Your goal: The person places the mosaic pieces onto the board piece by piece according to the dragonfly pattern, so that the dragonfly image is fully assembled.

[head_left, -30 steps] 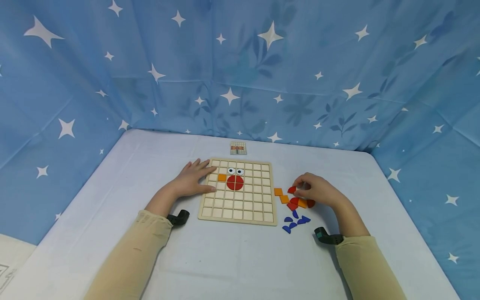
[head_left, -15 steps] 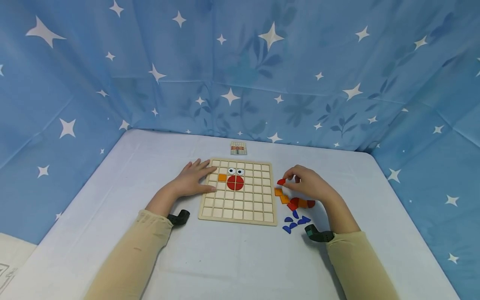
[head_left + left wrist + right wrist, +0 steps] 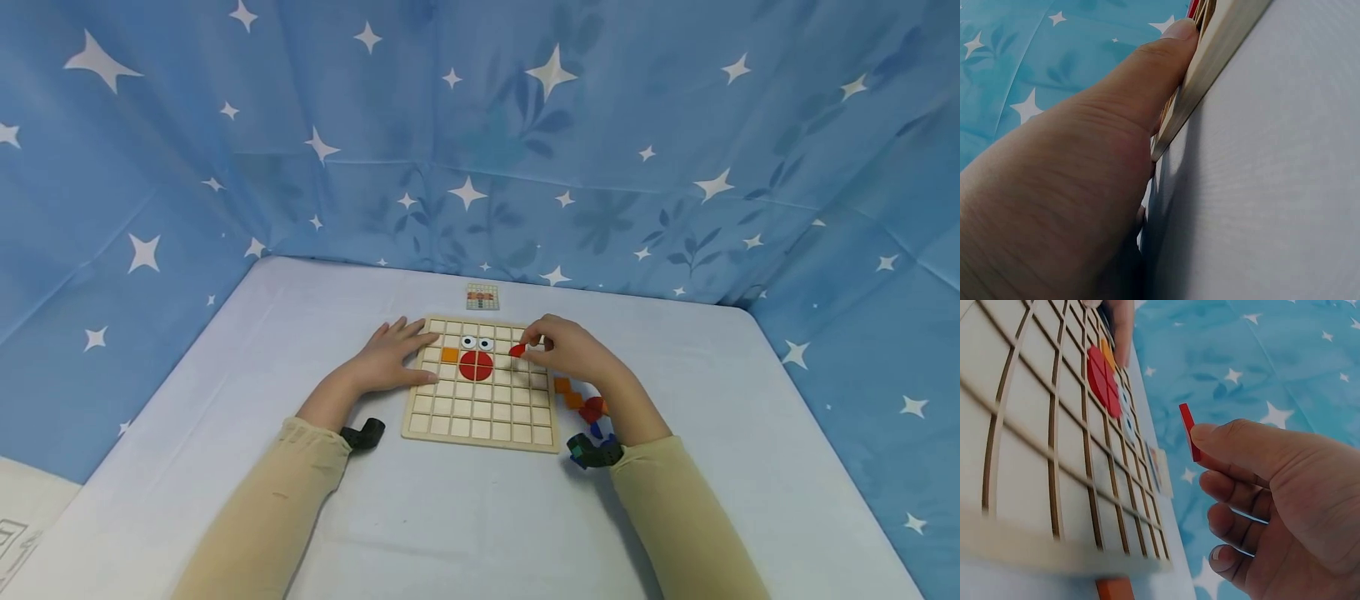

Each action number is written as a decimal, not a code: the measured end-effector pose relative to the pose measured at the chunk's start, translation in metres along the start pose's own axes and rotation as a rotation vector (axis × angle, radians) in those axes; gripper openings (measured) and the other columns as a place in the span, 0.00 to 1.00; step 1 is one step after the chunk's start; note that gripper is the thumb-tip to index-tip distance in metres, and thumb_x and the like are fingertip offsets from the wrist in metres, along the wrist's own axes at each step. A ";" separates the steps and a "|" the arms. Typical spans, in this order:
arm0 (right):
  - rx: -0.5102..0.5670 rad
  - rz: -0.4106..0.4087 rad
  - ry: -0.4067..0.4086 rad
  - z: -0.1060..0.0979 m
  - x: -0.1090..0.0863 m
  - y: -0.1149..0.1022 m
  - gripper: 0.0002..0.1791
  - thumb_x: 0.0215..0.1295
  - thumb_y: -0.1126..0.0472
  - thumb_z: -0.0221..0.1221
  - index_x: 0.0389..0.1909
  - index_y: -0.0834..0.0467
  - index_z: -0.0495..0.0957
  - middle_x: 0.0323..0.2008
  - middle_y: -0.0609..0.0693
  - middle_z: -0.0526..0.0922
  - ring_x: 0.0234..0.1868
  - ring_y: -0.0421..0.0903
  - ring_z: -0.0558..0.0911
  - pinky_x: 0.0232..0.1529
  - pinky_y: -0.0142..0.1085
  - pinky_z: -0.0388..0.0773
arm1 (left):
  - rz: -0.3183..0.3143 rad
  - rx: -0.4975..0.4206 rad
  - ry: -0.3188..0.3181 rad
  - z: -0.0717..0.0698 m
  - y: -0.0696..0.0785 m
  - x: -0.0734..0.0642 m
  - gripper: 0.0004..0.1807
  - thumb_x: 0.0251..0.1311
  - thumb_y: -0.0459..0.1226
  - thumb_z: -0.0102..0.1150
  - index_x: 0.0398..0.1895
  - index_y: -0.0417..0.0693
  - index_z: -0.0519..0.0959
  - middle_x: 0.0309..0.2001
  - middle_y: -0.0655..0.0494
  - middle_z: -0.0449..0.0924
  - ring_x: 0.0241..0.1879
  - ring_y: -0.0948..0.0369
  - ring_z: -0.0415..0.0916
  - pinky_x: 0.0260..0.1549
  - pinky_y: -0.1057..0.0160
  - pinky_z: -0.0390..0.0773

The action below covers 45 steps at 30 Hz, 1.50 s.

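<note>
Head view: blue pieces [image 3: 596, 430] are largely hidden behind the right wrist camera [image 3: 582, 450]; count unreadable. Scattered red pieces [image 3: 591, 409] lie partly covered beside the right forearm [image 3: 637, 408]. Picture card [image 3: 482, 297]: print too small to make out.

Left wrist view: board [image 3: 1205, 69] is cut off at the top edge; left grip [image 3: 1079, 150] hides most of its own fingers.

Right wrist view: board's near rim is blurred; 1 orange piece [image 3: 1115, 589] is cropped at bottom; held red quarter [image 3: 1187, 422] shows edge-on, outline unreadable.

The white-clothed table [image 3: 480, 525] bears a printed card [image 3: 482, 297] near its far edge, a square pale-wood gridboard [image 3: 481, 409], and flat orange, red, blue pieces [image 3: 574, 401].
</note>
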State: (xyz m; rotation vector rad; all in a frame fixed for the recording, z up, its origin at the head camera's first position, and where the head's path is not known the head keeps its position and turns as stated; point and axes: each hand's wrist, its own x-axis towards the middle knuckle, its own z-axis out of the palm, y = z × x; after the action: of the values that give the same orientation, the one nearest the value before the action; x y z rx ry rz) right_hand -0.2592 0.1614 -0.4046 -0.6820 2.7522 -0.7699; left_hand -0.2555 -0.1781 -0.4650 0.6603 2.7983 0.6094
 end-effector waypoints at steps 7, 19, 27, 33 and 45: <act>0.036 -0.049 -0.028 0.012 0.016 -0.015 0.12 0.67 0.53 0.62 0.48 0.51 0.80 0.44 0.48 0.77 0.38 0.47 0.73 0.38 0.38 0.75 | 0.007 0.004 0.012 0.003 -0.002 0.003 0.47 0.57 0.67 0.57 0.77 0.64 0.58 0.80 0.53 0.45 0.80 0.46 0.33 0.77 0.42 0.32; 0.015 -0.080 -0.035 0.043 0.046 -0.047 0.12 0.67 0.53 0.63 0.48 0.52 0.81 0.44 0.48 0.78 0.41 0.45 0.78 0.43 0.38 0.80 | 0.007 -0.004 0.006 0.003 -0.003 0.002 0.46 0.57 0.68 0.57 0.77 0.65 0.58 0.80 0.54 0.44 0.80 0.46 0.33 0.77 0.43 0.32; -0.010 -0.052 -0.057 0.061 0.061 -0.064 0.13 0.68 0.51 0.62 0.49 0.52 0.81 0.46 0.46 0.78 0.42 0.42 0.79 0.44 0.37 0.81 | 0.014 0.001 0.005 0.001 -0.003 0.001 0.47 0.57 0.68 0.57 0.77 0.64 0.59 0.80 0.53 0.44 0.80 0.45 0.33 0.76 0.41 0.32; -0.036 -0.043 -0.041 0.069 0.069 -0.075 0.14 0.68 0.51 0.62 0.49 0.53 0.81 0.45 0.47 0.79 0.42 0.42 0.79 0.45 0.37 0.80 | 0.018 -0.006 0.004 0.001 -0.003 0.001 0.47 0.57 0.68 0.57 0.77 0.64 0.58 0.81 0.54 0.44 0.80 0.45 0.32 0.76 0.41 0.32; -0.099 -0.027 -0.035 0.081 0.076 -0.081 0.15 0.66 0.50 0.64 0.50 0.52 0.81 0.47 0.47 0.79 0.47 0.44 0.81 0.52 0.39 0.79 | 0.018 -0.015 0.002 0.001 -0.002 0.002 0.46 0.58 0.67 0.57 0.77 0.66 0.57 0.81 0.54 0.43 0.80 0.46 0.32 0.76 0.41 0.32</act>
State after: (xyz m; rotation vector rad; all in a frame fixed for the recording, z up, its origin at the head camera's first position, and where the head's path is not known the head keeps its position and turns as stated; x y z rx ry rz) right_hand -0.2700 0.0276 -0.4349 -0.7456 2.7699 -0.6246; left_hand -0.2576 -0.1788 -0.4669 0.6837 2.7896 0.6337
